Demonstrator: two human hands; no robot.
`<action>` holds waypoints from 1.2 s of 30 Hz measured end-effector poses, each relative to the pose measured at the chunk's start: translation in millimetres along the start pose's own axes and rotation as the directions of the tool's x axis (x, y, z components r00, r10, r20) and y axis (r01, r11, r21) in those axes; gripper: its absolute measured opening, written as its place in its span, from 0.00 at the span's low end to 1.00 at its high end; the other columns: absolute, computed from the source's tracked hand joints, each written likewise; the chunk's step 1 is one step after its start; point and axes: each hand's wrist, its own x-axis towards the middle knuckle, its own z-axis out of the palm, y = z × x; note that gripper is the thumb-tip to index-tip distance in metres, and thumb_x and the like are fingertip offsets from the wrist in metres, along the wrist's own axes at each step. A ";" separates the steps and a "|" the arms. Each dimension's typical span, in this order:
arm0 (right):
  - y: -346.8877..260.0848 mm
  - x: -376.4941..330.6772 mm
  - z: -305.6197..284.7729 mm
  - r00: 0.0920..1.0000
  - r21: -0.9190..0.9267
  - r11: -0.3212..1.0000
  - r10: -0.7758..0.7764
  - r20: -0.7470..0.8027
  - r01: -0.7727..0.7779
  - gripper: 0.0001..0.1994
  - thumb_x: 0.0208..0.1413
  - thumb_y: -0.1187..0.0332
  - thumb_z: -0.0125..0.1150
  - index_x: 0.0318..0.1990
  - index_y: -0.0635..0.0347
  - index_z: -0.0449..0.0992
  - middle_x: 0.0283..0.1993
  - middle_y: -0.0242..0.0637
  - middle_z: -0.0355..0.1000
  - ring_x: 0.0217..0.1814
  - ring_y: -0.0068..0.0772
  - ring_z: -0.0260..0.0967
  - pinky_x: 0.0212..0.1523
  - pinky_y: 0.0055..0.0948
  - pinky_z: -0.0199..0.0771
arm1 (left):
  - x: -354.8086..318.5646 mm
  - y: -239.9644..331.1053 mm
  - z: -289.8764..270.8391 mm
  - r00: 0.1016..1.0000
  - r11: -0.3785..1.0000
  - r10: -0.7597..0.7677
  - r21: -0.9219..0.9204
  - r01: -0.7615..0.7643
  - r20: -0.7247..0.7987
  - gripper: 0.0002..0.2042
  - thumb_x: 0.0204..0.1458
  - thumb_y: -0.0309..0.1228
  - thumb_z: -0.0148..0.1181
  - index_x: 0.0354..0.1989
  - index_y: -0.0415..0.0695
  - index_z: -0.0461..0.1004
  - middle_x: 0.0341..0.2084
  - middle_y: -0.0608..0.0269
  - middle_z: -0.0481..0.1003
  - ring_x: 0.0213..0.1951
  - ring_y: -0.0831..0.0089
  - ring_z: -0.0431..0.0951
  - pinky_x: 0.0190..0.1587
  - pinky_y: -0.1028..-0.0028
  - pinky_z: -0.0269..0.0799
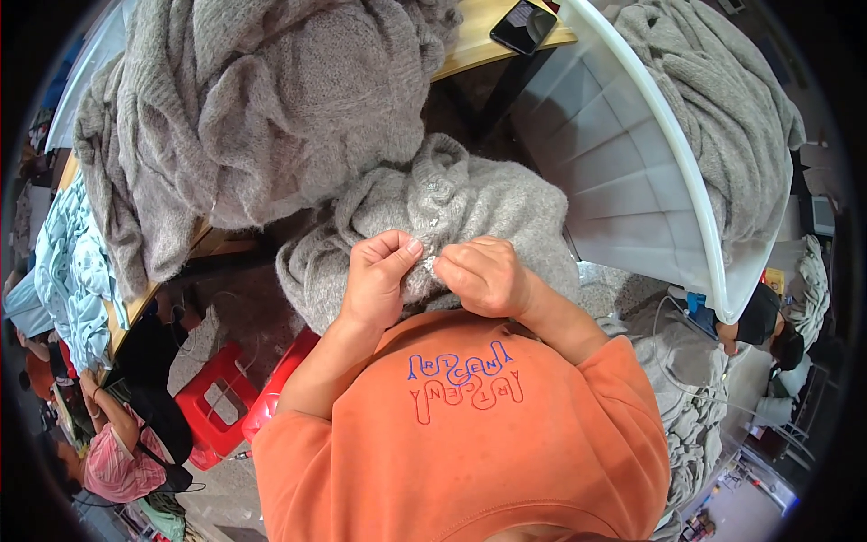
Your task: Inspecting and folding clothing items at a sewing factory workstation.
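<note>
Two bare hands are meeting at the middle of the view, both pinching the same fold of a grey knitted garment (452,203). The left hand (377,275) is closing thumb and fingers on the fuzzy cloth, and the right hand (483,275) is curling shut on it just beside, fingertips almost touching the left thumb. Something small and pale is showing between the two grips, but it is too small to tell what it is.

The garment is lying directly beyond both grips, bunched in a soft mound that is draping away from the person and slightly to the left, with a thick ribbed edge standing up at its far end. Neither hand is nearer; both are on it. The knit is looking loose, hairy and limp.

Below the grips, an orange shirt (470,434) is filling the near view. Farther beyond and left of the hands, a bigger heap of grey knitwear (253,108) is spilling over a wooden table (470,45), where a dark phone (524,25) is lying. To the right, a white plastic tub (623,154) is tilting, with more grey knitwear (713,117) inside. Down to the left, a red stool (212,406) is standing on the floor.
</note>
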 end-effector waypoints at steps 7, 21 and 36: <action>4.6 -1.1 8.1 0.981 0.132 0.988 0.107 -0.161 -0.086 0.13 0.33 0.83 0.51 0.32 0.66 0.69 0.28 0.42 0.69 0.22 0.35 0.68 0.19 0.27 0.68 | -1.1 7.1 -2.9 0.992 0.993 -0.119 -0.024 0.120 0.029 0.01 0.45 0.23 0.57 0.26 0.39 0.72 0.19 0.72 0.70 0.18 0.89 0.62 0.18 0.88 0.53; -6.1 -12.0 15.3 0.548 0.704 -0.084 0.565 0.617 -0.705 0.04 0.44 0.76 0.50 0.21 0.62 0.65 0.17 0.21 0.58 0.19 0.10 0.52 0.17 0.17 0.52 | -15.7 0.3 -4.0 0.970 0.862 0.233 0.446 -0.241 0.074 0.01 0.41 0.18 0.56 0.21 0.34 0.71 0.20 0.67 0.67 0.25 0.82 0.65 0.27 0.82 0.61; -3.0 -13.3 25.8 0.682 0.717 0.288 0.646 0.344 -0.635 0.03 0.45 0.78 0.48 0.25 0.66 0.69 0.19 0.28 0.64 0.22 0.13 0.58 0.22 0.20 0.61 | -4.0 -1.0 -4.0 0.650 0.218 0.636 0.711 -0.668 0.416 0.07 0.38 0.18 0.57 0.21 0.37 0.64 0.19 0.57 0.65 0.20 0.66 0.66 0.20 0.71 0.60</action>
